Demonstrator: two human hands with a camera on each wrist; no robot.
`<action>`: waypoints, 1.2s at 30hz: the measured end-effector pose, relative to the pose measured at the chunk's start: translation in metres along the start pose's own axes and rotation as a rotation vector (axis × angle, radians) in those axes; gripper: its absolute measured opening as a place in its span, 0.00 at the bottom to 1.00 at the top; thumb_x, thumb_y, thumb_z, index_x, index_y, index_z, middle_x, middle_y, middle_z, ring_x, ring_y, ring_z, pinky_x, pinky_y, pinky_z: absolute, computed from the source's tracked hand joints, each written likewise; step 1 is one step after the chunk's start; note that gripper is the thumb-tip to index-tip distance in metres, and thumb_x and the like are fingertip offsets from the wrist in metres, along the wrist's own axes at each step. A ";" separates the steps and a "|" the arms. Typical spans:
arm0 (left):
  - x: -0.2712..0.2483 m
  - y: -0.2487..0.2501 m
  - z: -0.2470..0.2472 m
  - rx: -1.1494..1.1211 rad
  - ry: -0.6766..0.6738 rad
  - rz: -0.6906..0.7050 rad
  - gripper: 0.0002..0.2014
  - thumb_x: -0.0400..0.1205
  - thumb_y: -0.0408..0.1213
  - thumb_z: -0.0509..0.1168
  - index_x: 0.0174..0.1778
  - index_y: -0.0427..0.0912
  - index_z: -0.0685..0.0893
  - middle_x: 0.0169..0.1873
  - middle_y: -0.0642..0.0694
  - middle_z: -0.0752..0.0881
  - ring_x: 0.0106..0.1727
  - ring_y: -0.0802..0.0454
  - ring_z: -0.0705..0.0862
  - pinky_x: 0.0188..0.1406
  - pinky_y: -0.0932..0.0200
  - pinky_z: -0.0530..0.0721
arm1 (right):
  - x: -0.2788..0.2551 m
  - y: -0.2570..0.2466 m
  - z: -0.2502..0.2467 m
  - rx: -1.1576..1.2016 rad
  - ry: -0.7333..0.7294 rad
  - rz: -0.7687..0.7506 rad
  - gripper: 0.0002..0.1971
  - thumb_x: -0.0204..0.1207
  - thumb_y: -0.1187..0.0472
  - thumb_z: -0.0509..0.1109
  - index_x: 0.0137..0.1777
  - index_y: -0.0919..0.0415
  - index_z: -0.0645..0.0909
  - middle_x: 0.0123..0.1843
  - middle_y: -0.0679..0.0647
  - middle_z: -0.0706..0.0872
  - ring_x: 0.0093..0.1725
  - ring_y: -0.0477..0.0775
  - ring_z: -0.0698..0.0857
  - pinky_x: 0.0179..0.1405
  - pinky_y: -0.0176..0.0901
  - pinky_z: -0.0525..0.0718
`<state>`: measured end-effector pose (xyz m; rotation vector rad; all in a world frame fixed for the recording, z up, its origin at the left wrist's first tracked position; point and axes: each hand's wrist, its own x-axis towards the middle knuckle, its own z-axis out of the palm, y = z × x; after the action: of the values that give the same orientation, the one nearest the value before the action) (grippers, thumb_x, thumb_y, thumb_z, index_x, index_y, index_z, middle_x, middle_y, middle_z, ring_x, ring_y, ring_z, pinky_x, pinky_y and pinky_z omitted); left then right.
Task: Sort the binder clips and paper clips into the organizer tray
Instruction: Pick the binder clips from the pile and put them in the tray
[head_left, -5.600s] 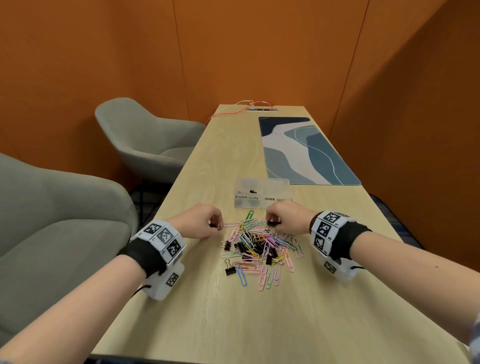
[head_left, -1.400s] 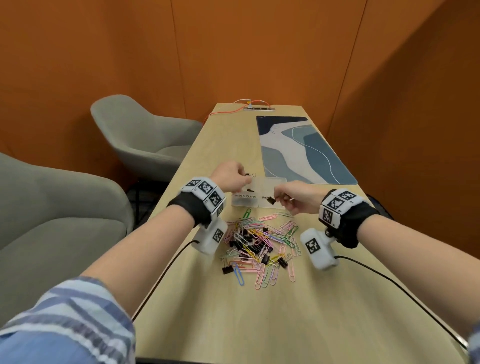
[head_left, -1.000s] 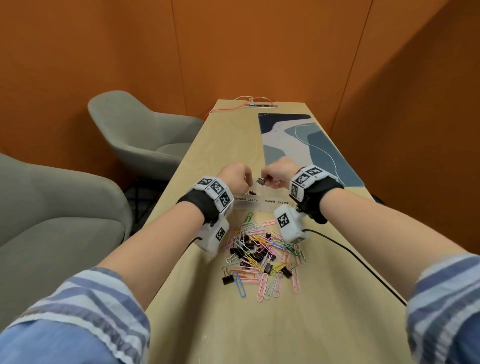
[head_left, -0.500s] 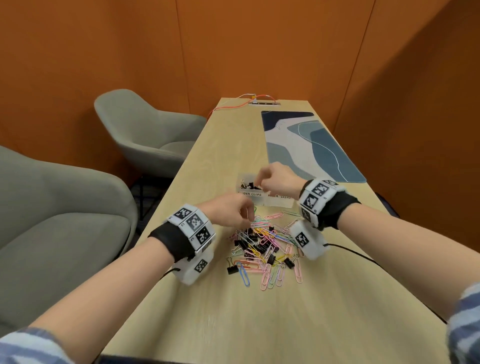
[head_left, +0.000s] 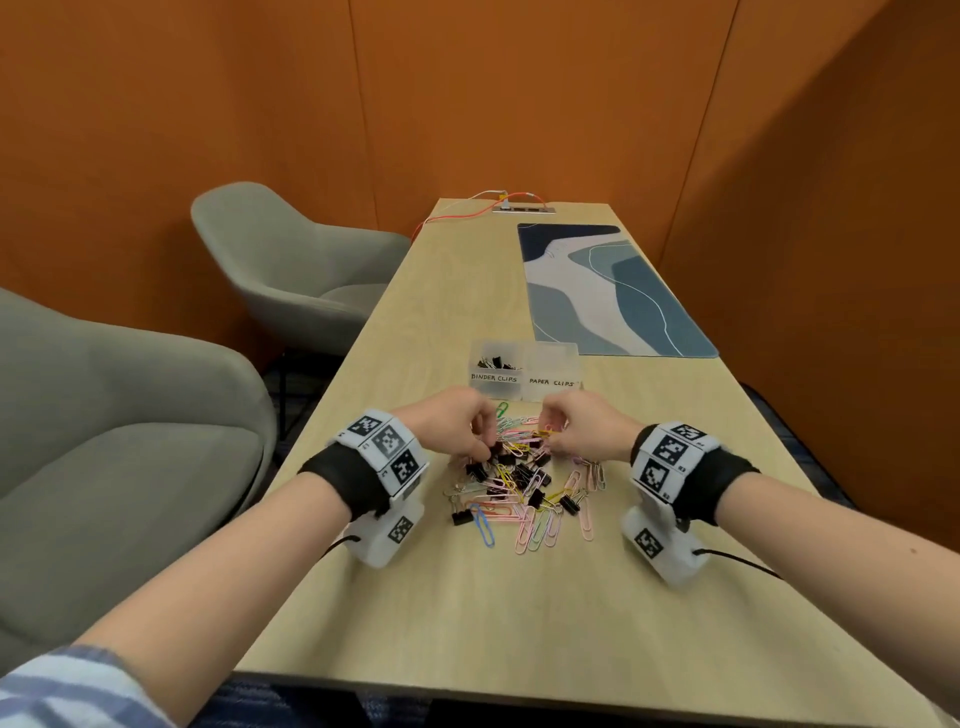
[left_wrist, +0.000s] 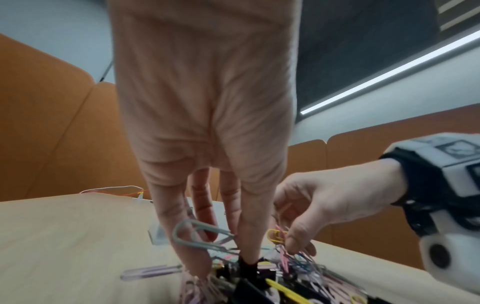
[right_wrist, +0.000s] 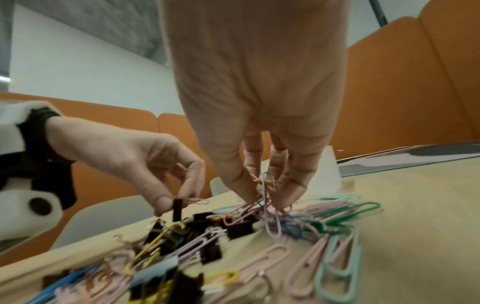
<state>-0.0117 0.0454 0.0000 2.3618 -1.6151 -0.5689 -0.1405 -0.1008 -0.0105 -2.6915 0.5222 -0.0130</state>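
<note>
Two grey upholstered armchairs (head_left: 291, 275) left of the long pale wood-grain table (head_left: 467, 613), orange panelled walls all round, a blue-and-white wave-patterned mat (head_left: 608, 291) on the far right half and an orange cable (head_left: 457, 213) at the far end. Just beyond the hands, a frosted translucent plastic organizer tray (head_left: 524, 371) with two compartments hand-lettered BINDER CLIPS and PAPER CLIPS; a few black binder clips (head_left: 493, 361) already in the left one, contents of the right one not readable. In front of it a tangled heap of clips (head_left: 519, 488): thin bent-wire paper clips in pink, yellow, green and blue, mixed with small boxy black binder clips. Left hand (head_left: 454, 431) over the heap's near-left edge, thumb and forefinger pinched on a black binder clip (right_wrist: 177, 207), a grey paper clip (left_wrist: 200, 236) snagged across the fingers. Right hand (head_left: 582, 431) at the heap's far-right edge, fingertips drawn together around a small bunch of paper clips (right_wrist: 265, 183), yellow and pink among them.
</note>
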 end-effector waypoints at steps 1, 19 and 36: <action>-0.002 -0.004 -0.002 -0.023 0.002 -0.016 0.05 0.74 0.32 0.73 0.40 0.44 0.84 0.44 0.46 0.85 0.42 0.52 0.82 0.44 0.58 0.83 | 0.000 0.004 -0.003 0.031 -0.001 0.028 0.08 0.70 0.65 0.73 0.50 0.62 0.83 0.45 0.52 0.80 0.46 0.51 0.78 0.41 0.38 0.74; -0.003 0.002 0.009 0.091 0.130 0.006 0.14 0.74 0.42 0.72 0.53 0.43 0.82 0.51 0.45 0.82 0.47 0.50 0.79 0.45 0.59 0.75 | -0.011 -0.011 0.006 -0.247 -0.117 -0.141 0.06 0.71 0.64 0.70 0.47 0.61 0.82 0.46 0.55 0.80 0.47 0.55 0.79 0.53 0.50 0.82; 0.012 0.017 0.017 0.303 0.046 0.068 0.12 0.76 0.31 0.65 0.55 0.41 0.80 0.53 0.41 0.85 0.56 0.42 0.82 0.51 0.52 0.79 | -0.008 0.005 -0.005 0.090 -0.035 -0.025 0.09 0.71 0.66 0.67 0.51 0.58 0.80 0.41 0.55 0.87 0.41 0.52 0.82 0.37 0.37 0.77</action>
<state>-0.0298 0.0284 -0.0111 2.4913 -1.8666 -0.2700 -0.1496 -0.1038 -0.0077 -2.6058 0.4654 0.0035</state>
